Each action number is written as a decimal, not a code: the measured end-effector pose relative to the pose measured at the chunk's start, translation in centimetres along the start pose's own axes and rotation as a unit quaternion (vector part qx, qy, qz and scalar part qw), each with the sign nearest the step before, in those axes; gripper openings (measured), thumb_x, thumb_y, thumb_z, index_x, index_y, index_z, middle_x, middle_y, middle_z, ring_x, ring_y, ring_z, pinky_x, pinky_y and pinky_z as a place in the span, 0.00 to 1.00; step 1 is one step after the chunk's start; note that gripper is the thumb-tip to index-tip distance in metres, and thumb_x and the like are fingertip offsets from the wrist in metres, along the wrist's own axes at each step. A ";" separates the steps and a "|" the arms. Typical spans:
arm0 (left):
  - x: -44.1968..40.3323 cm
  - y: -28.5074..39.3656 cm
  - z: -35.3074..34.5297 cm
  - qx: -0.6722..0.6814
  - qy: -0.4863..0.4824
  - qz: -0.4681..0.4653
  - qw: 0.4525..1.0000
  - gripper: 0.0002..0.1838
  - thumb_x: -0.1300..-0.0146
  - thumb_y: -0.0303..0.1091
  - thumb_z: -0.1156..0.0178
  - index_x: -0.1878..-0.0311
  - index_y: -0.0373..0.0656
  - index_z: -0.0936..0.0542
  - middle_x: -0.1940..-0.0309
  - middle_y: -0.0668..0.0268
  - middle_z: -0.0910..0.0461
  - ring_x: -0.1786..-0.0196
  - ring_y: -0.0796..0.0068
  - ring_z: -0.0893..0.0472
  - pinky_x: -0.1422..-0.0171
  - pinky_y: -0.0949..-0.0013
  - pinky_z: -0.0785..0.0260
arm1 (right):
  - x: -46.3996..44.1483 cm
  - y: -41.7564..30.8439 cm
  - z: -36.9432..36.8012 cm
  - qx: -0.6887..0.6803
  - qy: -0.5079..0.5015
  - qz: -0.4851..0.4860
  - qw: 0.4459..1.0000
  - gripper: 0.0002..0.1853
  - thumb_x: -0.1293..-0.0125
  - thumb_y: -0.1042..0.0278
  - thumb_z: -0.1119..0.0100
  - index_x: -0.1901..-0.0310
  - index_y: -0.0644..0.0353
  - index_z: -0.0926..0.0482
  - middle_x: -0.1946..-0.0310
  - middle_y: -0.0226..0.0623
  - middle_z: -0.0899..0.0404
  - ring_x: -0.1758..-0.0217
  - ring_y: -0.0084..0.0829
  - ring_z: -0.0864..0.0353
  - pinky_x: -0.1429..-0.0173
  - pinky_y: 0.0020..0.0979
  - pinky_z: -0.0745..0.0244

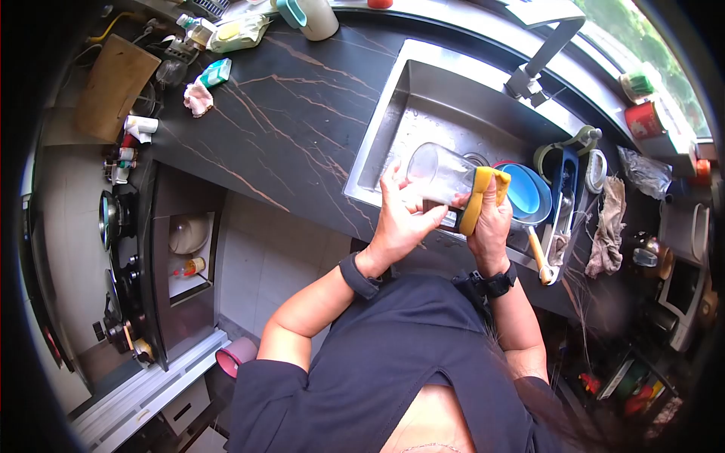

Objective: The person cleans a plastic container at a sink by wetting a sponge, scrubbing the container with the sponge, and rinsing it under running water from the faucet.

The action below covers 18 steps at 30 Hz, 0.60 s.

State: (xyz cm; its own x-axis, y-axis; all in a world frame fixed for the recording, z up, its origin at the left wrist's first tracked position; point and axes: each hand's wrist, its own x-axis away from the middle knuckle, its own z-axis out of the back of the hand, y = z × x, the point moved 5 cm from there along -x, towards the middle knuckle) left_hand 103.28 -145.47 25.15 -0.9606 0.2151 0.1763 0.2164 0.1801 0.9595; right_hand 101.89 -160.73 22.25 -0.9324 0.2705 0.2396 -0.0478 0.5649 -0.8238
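Observation:
Over the front edge of the sink, a clear jar-like container lies tilted on its side between my two hands. My left hand grips its near side, with the thumb reaching toward the right. At the container's right end, my right hand is closed on a yellow cloth pressed against it. Whether the cloth goes inside the container is hidden by my fingers. Just right of my right hand, a blue bowl sits in the sink area.
A grey faucet rises behind the sink. To the right are a dish rack and a crumpled rag. The dark countertop extends left, bearing a crumpled tissue, a green-white packet and a pitcher.

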 end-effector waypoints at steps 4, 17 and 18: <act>-0.3 -0.6 -0.4 0.018 -0.100 0.214 0.972 0.19 0.32 0.48 0.48 0.64 0.39 0.23 0.68 0.67 0.21 0.63 0.77 0.20 0.55 0.73 0.27 | 0.1 0.1 0.0 -0.035 0.001 0.016 0.999 0.17 0.29 0.56 0.53 0.55 0.65 0.30 0.72 0.40 0.21 0.67 0.31 0.19 0.58 0.30 0.23; -1.1 1.0 0.9 -0.092 -0.045 -0.009 0.995 0.18 0.28 0.44 0.52 0.67 0.37 0.28 0.82 0.73 0.34 0.77 0.85 0.34 0.71 0.77 0.39 | -0.7 -2.0 1.7 0.357 -0.082 0.092 0.926 0.31 0.51 0.69 0.27 0.46 0.64 0.32 0.54 0.39 0.25 0.50 0.30 0.26 0.44 0.29 0.31; -0.8 1.1 0.6 -0.111 -0.057 0.018 0.992 0.18 0.29 0.44 0.52 0.65 0.37 0.27 0.82 0.73 0.33 0.78 0.85 0.35 0.72 0.77 0.40 | -0.6 -2.3 1.4 0.386 -0.084 0.139 0.908 0.36 0.52 0.70 0.27 0.41 0.63 0.34 0.50 0.41 0.27 0.45 0.33 0.27 0.40 0.31 0.33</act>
State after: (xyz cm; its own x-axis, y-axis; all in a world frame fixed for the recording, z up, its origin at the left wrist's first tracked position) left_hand 104.42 -144.85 25.88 -0.9240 0.3271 0.1983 0.1952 -0.0425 0.9798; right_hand 102.04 -163.26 23.32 -0.9853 0.1595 -0.0606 0.0208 -0.2402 -0.9705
